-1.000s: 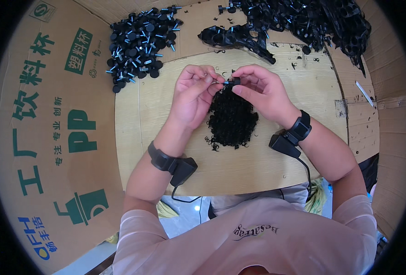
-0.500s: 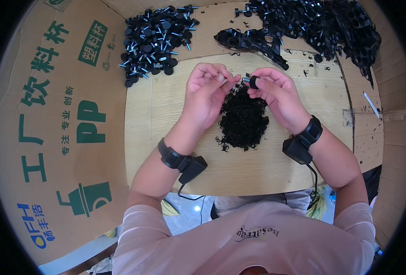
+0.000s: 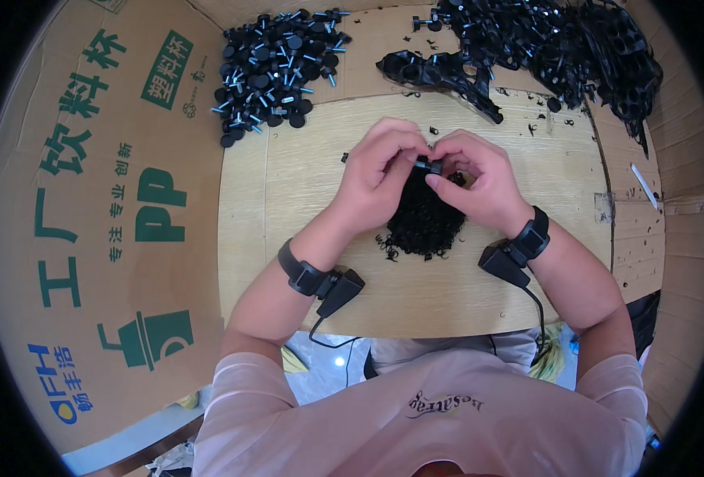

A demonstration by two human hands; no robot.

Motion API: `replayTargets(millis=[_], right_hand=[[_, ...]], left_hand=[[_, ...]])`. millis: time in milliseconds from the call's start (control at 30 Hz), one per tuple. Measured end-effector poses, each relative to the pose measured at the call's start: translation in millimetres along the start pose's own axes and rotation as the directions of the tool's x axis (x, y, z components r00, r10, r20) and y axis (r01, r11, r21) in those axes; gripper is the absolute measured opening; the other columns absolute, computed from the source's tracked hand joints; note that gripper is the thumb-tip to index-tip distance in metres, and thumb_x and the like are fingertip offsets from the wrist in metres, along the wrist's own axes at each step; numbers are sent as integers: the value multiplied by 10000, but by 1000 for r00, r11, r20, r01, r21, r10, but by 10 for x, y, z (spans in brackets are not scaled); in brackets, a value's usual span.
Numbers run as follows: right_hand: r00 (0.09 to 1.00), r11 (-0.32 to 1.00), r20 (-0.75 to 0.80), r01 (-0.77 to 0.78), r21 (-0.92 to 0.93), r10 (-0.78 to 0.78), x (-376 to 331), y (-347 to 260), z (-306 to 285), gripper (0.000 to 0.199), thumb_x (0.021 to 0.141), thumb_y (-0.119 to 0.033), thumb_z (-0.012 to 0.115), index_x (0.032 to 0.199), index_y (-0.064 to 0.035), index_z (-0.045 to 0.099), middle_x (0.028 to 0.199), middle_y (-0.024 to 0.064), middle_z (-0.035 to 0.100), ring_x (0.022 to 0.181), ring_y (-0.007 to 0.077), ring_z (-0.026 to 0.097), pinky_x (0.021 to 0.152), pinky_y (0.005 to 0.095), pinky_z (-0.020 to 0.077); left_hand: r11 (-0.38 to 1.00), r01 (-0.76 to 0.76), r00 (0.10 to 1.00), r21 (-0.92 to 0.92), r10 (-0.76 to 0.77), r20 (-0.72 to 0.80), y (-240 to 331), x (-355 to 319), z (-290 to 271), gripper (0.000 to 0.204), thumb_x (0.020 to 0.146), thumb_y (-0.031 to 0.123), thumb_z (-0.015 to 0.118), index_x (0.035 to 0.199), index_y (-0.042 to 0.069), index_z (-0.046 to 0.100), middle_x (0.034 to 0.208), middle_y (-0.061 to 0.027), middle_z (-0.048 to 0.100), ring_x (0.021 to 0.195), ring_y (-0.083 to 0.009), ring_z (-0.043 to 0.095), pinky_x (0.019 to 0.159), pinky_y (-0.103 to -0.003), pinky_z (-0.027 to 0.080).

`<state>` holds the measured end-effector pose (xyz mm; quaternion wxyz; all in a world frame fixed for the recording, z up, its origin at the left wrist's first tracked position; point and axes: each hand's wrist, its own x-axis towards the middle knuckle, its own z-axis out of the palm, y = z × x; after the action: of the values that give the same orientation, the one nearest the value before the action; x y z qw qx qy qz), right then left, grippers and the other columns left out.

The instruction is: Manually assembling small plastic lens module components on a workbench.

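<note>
Between my two hands, above the table, is a knob-headed screw [image 3: 429, 165] with a black round head and a metal shank. My left hand [image 3: 380, 175] has its fingers closed around the screw's left side. On the other side, my right hand [image 3: 485, 179] pinches it with thumb and fingers. The fingertips of both hands meet there and partly hide it. Just below the hands lies a heap of small curly black scraps [image 3: 427, 219]. A loose pile of similar black-headed screws [image 3: 276, 71] sits at the far left.
A tangled heap of black moulded parts and sheets with holes [image 3: 519, 48] fills the far right. A thin white stick [image 3: 644, 186] lies at the right edge. Cardboard walls [image 3: 153, 254] enclose the wooden table [image 3: 304, 306]. Cabled black devices [image 3: 324, 282] are strapped to both wrists.
Both hands have come closer together and slightly nearer to me, bringing the screw over the top of the scrap heap. The left fingers, beside the shank's tip before, now close around the screw.
</note>
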<state>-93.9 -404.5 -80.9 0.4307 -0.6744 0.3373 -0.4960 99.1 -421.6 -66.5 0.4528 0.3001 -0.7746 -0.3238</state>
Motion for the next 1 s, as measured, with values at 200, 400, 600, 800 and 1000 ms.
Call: replayTargets(millis=[200,400,600,800,1000], right_hand=[[991,989,-49,116,-95,-121,30,-8,-29,262,759,8,716,1001,-32,626,961,68,605,755,138,611,684,254,510],[983,963,-9,178,-200,-184,25,-66,-39,262,745,17,707,990,-33,629,948,65,606,755,139,601,683,261,505],[987,982,-63,141,-125,-150,57,22,-68,286,719,77,702,977,-14,620,964,65,592,766,131,590,699,252,499],[989,991,-116,105,79,-96,101,90,-102,292,768,102,669,1023,-18,592,985,34,567,859,95,572,765,233,478],[996,989,-64,-50,138,60,101,110,-133,299,775,94,674,1034,-24,581,992,24,569,863,80,568,772,224,468]], left_hand=[[982,-75,996,175,66,57,129,-5,61,420,866,104,652,1260,24,531,1128,-183,620,1009,-342,608,877,-394,492],[956,39,994,289,-67,86,158,-11,29,534,816,239,725,1262,11,541,943,-166,644,910,-338,602,811,-403,484],[803,-13,999,596,-20,49,4,93,-157,410,723,347,815,630,55,542,639,-64,507,681,-263,444,648,-363,385],[909,378,905,-177,-402,-135,-278,52,-301,412,865,152,718,567,57,450,684,-25,521,735,-172,474,664,-319,410],[150,-111,738,-982,-649,-183,-129,167,-374,131,954,93,532,893,45,638,1133,-154,623,933,-213,622,857,-332,520]])
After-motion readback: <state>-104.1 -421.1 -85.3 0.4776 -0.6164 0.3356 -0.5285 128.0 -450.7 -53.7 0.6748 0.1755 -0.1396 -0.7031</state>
